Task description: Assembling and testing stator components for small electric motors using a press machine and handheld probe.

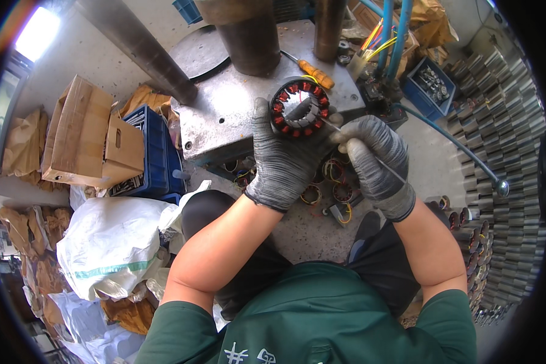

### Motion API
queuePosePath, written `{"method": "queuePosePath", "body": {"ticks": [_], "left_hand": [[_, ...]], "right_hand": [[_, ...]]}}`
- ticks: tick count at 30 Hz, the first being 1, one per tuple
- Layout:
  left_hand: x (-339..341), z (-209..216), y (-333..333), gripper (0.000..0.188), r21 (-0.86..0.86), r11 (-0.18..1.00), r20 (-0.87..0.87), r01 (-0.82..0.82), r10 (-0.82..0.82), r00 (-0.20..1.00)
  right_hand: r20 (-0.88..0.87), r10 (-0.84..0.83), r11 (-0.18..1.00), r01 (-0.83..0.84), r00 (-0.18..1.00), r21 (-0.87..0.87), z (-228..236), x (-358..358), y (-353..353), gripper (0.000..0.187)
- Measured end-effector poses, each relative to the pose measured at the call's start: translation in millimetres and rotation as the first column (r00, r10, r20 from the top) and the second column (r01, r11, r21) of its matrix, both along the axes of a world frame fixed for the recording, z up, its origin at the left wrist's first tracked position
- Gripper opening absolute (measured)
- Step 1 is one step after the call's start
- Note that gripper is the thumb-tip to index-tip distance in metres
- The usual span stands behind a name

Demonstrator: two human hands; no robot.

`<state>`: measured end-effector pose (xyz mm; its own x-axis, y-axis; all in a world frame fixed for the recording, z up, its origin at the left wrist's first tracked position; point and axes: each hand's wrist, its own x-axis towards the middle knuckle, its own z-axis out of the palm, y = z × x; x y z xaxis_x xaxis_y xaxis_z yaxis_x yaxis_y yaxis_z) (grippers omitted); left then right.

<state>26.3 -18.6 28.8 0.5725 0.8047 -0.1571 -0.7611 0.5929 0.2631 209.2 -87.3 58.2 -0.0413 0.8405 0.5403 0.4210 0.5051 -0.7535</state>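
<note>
My left hand (285, 161), in a grey work glove, grips a motor stator (278, 116) from below and the left side. The stator is a dark ring with red-brown copper windings round its inside and a yellow wire at its top. My right hand (379, 161), also gloved, pinches a thin metal rod (330, 124) that runs back across the palm. The rod's far end meets the stator's lower right edge; the tip's exact place is hard to see. Behind the stator, a screwdriver (316, 73) with a yellow-orange handle lies on the metal machine bed (221, 115).
Thick metal columns (249, 45) rise from the bed. A ball-ended lever (500, 187) sticks out at right, before stacked metal cores (497, 121). More stators (342, 193) lie below my hands. Left are a blue crate (158, 161), a cardboard box (79, 133) and a white sack (112, 236).
</note>
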Motion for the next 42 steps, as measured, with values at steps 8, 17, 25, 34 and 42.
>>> {"method": "queuePosePath", "body": {"ticks": [8, 17, 25, 34, 42], "left_hand": [[5, -1, 0, 0.102, -0.002, 0.999, -0.038, -0.04, 0.039, 0.998], [5, 1, -2, 0.103, 0.001, 0.999, -0.039, -0.041, 0.041, 0.998], [1, 6, 2, 0.104, -0.14, 0.99, -0.051, -0.035, 0.028, 0.998], [2, 4, 3, 0.1, -0.121, 0.992, 0.021, -0.031, 0.034, 0.999], [1, -2, 7, 0.102, -0.141, 0.99, -0.002, -0.019, 0.019, 1.0]], "right_hand": [[0.197, -0.045, 0.992, 0.02, 0.979, 0.127, 3, -5, 2, 0.013], [0.084, -0.004, 0.996, -0.003, 0.996, 0.089, -5, -6, 4, 0.012], [0.017, 0.11, 0.994, -0.11, 0.994, 0.024, -10, 1, 5, 0.017], [0.061, 0.118, 0.988, -0.123, 0.991, 0.091, -11, 4, 10, 0.016], [0.065, 0.151, 0.977, -0.159, 0.986, 0.14, -2, 4, 4, 0.02]]}}
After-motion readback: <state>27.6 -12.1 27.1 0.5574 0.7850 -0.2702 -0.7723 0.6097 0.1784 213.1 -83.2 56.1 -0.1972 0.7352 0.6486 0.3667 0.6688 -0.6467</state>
